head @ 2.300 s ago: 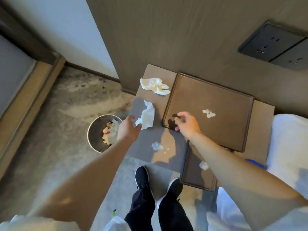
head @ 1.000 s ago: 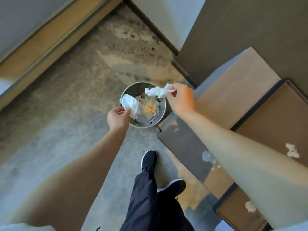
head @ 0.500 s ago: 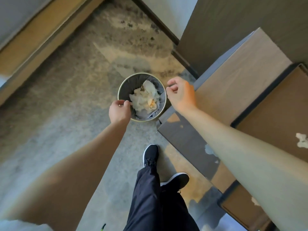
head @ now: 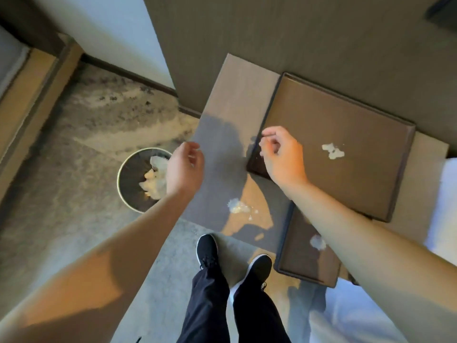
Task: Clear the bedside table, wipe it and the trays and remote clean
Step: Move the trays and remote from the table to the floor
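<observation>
Far left, on the carpet: round waste bin (head: 129, 170) just beside the tabletop's edge, crumpled tissues (head: 156, 178) heaped inside; placed within an arm's swing, so rubbish drops straight in. Left hand (head: 184, 169) hangs over the gap between bin rim and tabletop (head: 237, 95), fingers loosely curled, nothing in them. The hands look free for the next pick-up. Near front edge of tabletop: a small white damp-looking scrap (head: 238, 207) with flecks around it, not yet cleared. Right hand (head: 282, 154) is over the near-left corner of the large brown tray (head: 358, 115), fingers bent inward, thumb near forefinger, no object visible between them; cannot tell whether it touches the rim. Likely reaching to lift or shift the tray by its corner. Large tray lies flat against the wall panel, one white scrap (head: 332, 151) mid-surface. Small tray (head: 301, 264) sits nearer the person, partly tucked beneath the large one, overhanging the front edge, with its own white scrap (head: 317, 242). Remote not in view. Judgement: clearing partly done, wiping not begun. White bed linen (head: 445, 194) far right.
</observation>
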